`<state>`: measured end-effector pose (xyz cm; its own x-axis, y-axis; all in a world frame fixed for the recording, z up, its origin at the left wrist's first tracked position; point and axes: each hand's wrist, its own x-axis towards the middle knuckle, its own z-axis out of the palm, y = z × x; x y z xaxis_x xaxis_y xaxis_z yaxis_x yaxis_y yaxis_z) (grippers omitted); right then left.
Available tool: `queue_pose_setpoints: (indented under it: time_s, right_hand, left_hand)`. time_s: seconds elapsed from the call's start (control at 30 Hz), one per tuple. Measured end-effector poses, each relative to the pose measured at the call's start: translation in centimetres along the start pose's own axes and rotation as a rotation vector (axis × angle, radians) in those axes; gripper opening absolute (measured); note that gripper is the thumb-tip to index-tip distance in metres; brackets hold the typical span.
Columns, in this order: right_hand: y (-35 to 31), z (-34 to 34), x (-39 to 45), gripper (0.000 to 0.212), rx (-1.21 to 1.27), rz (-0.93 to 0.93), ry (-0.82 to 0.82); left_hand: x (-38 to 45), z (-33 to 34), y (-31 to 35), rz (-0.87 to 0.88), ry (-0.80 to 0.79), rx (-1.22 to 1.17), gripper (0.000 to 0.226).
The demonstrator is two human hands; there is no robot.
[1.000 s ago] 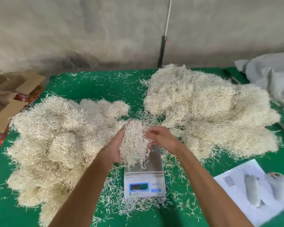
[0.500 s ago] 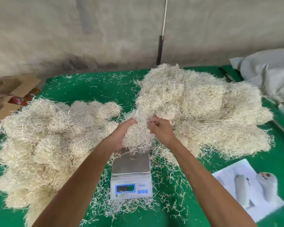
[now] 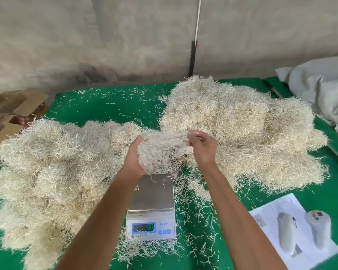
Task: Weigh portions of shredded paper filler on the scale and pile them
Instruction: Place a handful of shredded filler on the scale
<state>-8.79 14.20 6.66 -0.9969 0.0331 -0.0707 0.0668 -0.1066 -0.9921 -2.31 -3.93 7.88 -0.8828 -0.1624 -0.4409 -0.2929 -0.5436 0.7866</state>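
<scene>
From the head camera, looking down, a green table cover (image 3: 109, 108) fills most of the view. In the middle sits a small digital scale (image 3: 151, 207) with a shiny metal plate on top and a blue screen in front. A few thin shreds lie on the plate.

Just above the far end of the scale, two bare hands hold a clump of shredded paper filler (image 3: 160, 151). The left hand (image 3: 134, 160) cups the clump from the side, with its fingers curled round it. The right hand (image 3: 202, 147) pinches the top strands with bent fingers, and the strands stretch between the two hands. The clump is blurred, so the fine parts are hard to see.

A big pile of the same filler (image 3: 51, 172) lies on the left side of the table. Another big pile (image 3: 242, 129) lies on the right, touching the right wrist. Loose shreds are scattered all around the scale.

Near the bottom right lies a printed sheet of paper (image 3: 293, 232). Flat cardboard boxes (image 3: 16, 106) sit at the far left, and a grey cloth (image 3: 320, 88) is bunched at the far right.
</scene>
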Motion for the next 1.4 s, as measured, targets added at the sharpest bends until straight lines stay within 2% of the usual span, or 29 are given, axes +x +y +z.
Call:
queue_pose_setpoints:
  time_s: [0.03,0.07,0.13,0.17,0.27,0.3,0.37,0.4,0.47,0.53,0.6,0.67,0.73,0.8,0.87,0.9,0.97,1.03,1.1,1.17,1.2,1.23,1.3,1.33,1.37,1.4]
  right_hand:
    - [0.0,-0.3,0.4,0.013,0.020,0.028,0.042]
    - [0.1,-0.2,0.3,0.015,-0.030,0.032,0.013]
    - [0.8,0.1,0.0,0.018,-0.103,0.003,-0.101]
    - [0.9,-0.1,0.2,0.017,-0.056,0.002,-0.090]
    - [0.4,-2.9,2.0,0.012,0.116,0.065,0.112]
    - [0.4,-3.5,2.3,0.012,0.110,0.067,0.111]
    - [0.7,-2.6,1.7,0.008,0.013,0.029,-0.027]
    - [0.8,-1.5,1.0,0.015,-0.066,0.006,-0.141]
    - [1.0,0.3,-0.4,0.043,-0.224,0.019,-0.386]
    - [1.1,0.9,-1.0,0.059,-0.371,0.060,-0.543]
    - [1.2,0.2,-0.9,0.051,-0.464,0.052,-0.588]
    - [1.1,-0.9,-0.4,0.044,-0.463,0.049,-0.519]
    - [0.9,-1.2,0.0,0.036,-0.471,-0.019,-0.467]
    - [0.8,-0.9,0.4,0.027,-0.624,-0.186,-0.442]
    - [1.4,-0.5,0.6,0.021,-0.840,-0.363,-0.362]
    - [1.9,-0.3,0.8,0.019,-0.909,-0.419,-0.316]
    - [2.8,0.4,1.1,0.016,-0.948,-0.453,-0.240]
    - [3.9,1.2,1.4,0.009,-0.920,-0.377,-0.168]
    - [4.6,-0.2,2.9,0.018,-0.755,-0.157,0.002]
    - [4.8,-3.9,4.8,0.023,-0.690,0.012,0.112]
    - [4.7,-5.8,5.6,0.020,-0.736,0.044,0.122]
    - [4.5,-7.1,6.3,0.018,-0.770,0.064,0.132]
    - [4.5,-7.7,6.8,0.019,-0.766,0.068,0.158]
    - [4.5,-7.2,6.5,0.019,-0.716,0.071,0.142]
    - [4.6,-6.5,6.0,0.016,-0.636,0.083,0.117]
    - [4.8,-5.9,5.5,0.017,-0.555,0.097,0.084]
  left_hand:
    - [0.1,-0.2,0.2,-0.008,0.041,0.033,0.040]
    - [0.1,-0.3,0.0,-0.042,0.049,0.052,0.041]
    - [0.3,-0.3,-0.4,-0.095,0.027,0.069,0.054]
    - [0.3,-0.4,-0.2,-0.074,0.049,0.059,0.057]
    - [0.8,-2.9,1.5,0.022,0.175,-0.031,0.048]
    - [1.0,-3.5,1.7,0.028,0.196,-0.048,0.047]
    - [1.1,-3.1,1.3,0.016,0.170,-0.038,0.048]
    - [1.3,-2.5,0.9,0.003,0.134,-0.035,0.044]
    - [1.5,-1.4,0.1,-0.033,0.097,-0.017,0.046]
    - [1.3,-1.1,-0.1,-0.043,0.050,-0.016,0.045]
    - [1.3,-1.8,0.1,0.003,0.073,-0.025,0.044]
    - [1.2,-2.4,0.6,0.071,0.012,0.029,0.041]
    - [0.9,-2.8,0.7,-0.009,0.008,0.069,0.034]
    - [0.4,-2.9,0.7,-0.066,0.084,0.127,0.032]
    - [0.0,-2.9,0.8,-0.068,0.135,0.152,0.040]
    - [-0.3,-2.7,0.8,-0.070,0.129,0.145,0.043]
    - [-1.0,-1.7,0.9,-0.102,0.075,0.130,0.035]
    - [-1.6,-0.8,0.9,-0.120,0.046,0.140,0.032]
    - [-2.5,-1.5,1.5,-0.013,-0.033,0.074,0.030]
    - [-3.4,-4.4,3.4,0.138,-0.039,0.064,0.021]
    - [-3.9,-5.7,4.3,0.190,0.002,0.105,0.019]
    - [-4.3,-6.6,4.8,0.193,0.073,0.174,0.026]
    - [-3.8,-7.3,4.7,0.104,0.259,0.237,0.062]
    - [-3.6,-6.7,4.3,0.061,0.299,0.214,0.068]
    - [-3.7,-5.5,3.9,0.033,0.302,0.172,0.062]
    - [-3.5,-4.8,3.5,0.036,0.285,0.140,0.046]
